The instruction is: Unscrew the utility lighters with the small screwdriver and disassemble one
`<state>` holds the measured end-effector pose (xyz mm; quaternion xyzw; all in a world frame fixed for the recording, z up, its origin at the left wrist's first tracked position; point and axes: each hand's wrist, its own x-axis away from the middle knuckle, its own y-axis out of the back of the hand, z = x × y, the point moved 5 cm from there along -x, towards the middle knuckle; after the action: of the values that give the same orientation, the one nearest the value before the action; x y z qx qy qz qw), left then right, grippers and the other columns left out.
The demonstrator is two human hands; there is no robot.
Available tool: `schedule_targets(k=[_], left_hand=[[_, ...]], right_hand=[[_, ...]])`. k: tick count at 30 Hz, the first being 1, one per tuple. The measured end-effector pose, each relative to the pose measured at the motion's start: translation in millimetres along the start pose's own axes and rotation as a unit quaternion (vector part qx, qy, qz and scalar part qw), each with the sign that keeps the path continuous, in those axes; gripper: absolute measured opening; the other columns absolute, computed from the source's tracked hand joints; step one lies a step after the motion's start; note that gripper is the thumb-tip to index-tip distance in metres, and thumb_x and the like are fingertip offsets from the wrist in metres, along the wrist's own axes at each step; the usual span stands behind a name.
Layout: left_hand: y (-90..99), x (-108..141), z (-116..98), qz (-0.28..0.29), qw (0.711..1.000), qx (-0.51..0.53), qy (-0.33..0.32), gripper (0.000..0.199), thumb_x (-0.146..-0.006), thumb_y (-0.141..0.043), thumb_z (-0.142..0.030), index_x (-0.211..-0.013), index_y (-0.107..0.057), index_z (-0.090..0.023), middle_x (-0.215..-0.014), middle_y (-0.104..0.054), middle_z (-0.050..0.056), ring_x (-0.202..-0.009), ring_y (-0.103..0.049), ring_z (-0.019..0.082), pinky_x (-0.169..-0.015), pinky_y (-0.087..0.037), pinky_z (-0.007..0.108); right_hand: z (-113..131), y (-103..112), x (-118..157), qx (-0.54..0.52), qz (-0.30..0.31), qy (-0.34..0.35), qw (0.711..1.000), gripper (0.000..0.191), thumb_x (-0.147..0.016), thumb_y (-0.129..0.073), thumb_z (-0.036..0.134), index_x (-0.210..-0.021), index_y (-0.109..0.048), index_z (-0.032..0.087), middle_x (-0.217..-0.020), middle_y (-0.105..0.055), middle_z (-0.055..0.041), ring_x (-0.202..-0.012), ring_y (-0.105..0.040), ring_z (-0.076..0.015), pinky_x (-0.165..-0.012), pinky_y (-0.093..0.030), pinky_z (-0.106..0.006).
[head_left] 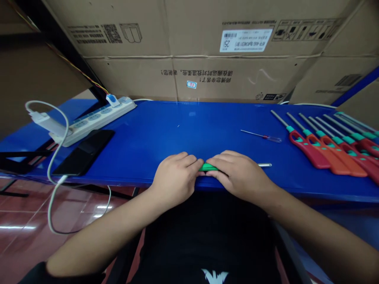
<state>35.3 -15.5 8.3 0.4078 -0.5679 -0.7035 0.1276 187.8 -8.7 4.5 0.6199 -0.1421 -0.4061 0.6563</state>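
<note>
Near the front edge of the blue table, my left hand (178, 175) and my right hand (241, 175) are both closed around a green long-nozzle lighter (209, 167). Its metal tube sticks out past my right hand, pointing right. Most of the lighter's body is hidden by my fingers, with only a green strip showing between the hands. Beyond my right hand lies a small screwdriver (263, 136) with a clear handle and a thin shaft. Several red and orange long-nozzle lighters (334, 152) with teal parts lie in a row at the right.
On the left of the blue table (166, 126) lie a white power strip (94, 120) and a black phone (85, 152). A white cable (53, 165) from the phone hangs over the front edge. Large cardboard (195, 43) stands along the back.
</note>
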Motion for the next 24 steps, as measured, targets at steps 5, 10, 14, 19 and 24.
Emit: schedule_targets(k=[5, 10, 14, 19, 24], left_hand=[[2.5, 1.0, -3.3, -0.040, 0.999, 0.005, 0.006, 0.022, -0.097, -0.050, -0.023, -0.103, -0.070, -0.015, -0.080, -0.069, 0.004, -0.071, -0.056, 0.020, -0.062, -0.045, 0.035], [8.3, 1.3, -5.5, -0.066, 0.998, 0.002, -0.007, 0.022, -0.096, -0.052, -0.021, -0.103, -0.071, -0.014, -0.080, -0.069, 0.004, -0.070, -0.055, 0.020, -0.060, -0.045, 0.035], [7.6, -0.7, 2.7, -0.041, 0.998, 0.036, -0.015, 0.027, -0.097, -0.054, -0.030, -0.113, -0.070, -0.016, -0.093, -0.071, 0.006, -0.078, -0.060, 0.020, -0.068, -0.051, 0.035], [2.5, -4.8, 6.9, -0.015, 0.998, 0.056, -0.014, 0.037, -0.098, -0.052, -0.034, -0.126, -0.064, -0.013, -0.109, -0.073, 0.009, -0.091, -0.066, 0.022, -0.082, -0.055, 0.037], [6.4, -5.2, -0.2, -0.067, 0.997, -0.013, -0.029, 0.026, -0.097, -0.052, -0.026, -0.111, -0.069, -0.013, -0.098, -0.076, 0.006, -0.078, -0.066, 0.021, -0.064, -0.051, 0.036]], right_hand=[[-1.7, 6.8, 5.7, 0.020, -0.031, 0.006, 0.999, 0.023, -0.098, -0.052, 0.024, -0.107, -0.071, 0.014, -0.102, -0.076, -0.0082, -0.090, -0.069, -0.0221, -0.082, -0.053, -0.036], [2.3, 6.6, 12.9, 0.083, -0.079, 0.032, 0.993, 0.024, -0.098, -0.052, 0.023, -0.109, -0.070, 0.012, -0.098, -0.077, -0.0078, -0.083, -0.071, -0.0218, -0.073, -0.052, -0.035], [-0.5, 6.9, 10.4, 0.104, -0.076, 0.044, 0.991, 0.024, -0.097, -0.051, 0.021, -0.110, -0.070, 0.013, -0.099, -0.077, -0.0075, -0.083, -0.071, -0.0205, -0.074, -0.050, -0.034], [-4.0, 12.2, 6.1, 0.122, -0.074, 0.059, 0.988, 0.025, -0.094, -0.051, 0.015, -0.110, -0.069, 0.012, -0.092, -0.077, -0.0071, -0.077, -0.069, -0.0193, -0.073, -0.045, -0.036], [-1.7, 13.9, 8.2, 0.108, -0.084, 0.049, 0.989, 0.023, -0.095, -0.050, 0.018, -0.108, -0.070, 0.012, -0.091, -0.077, -0.0065, -0.075, -0.068, -0.0183, -0.071, -0.042, -0.035]])
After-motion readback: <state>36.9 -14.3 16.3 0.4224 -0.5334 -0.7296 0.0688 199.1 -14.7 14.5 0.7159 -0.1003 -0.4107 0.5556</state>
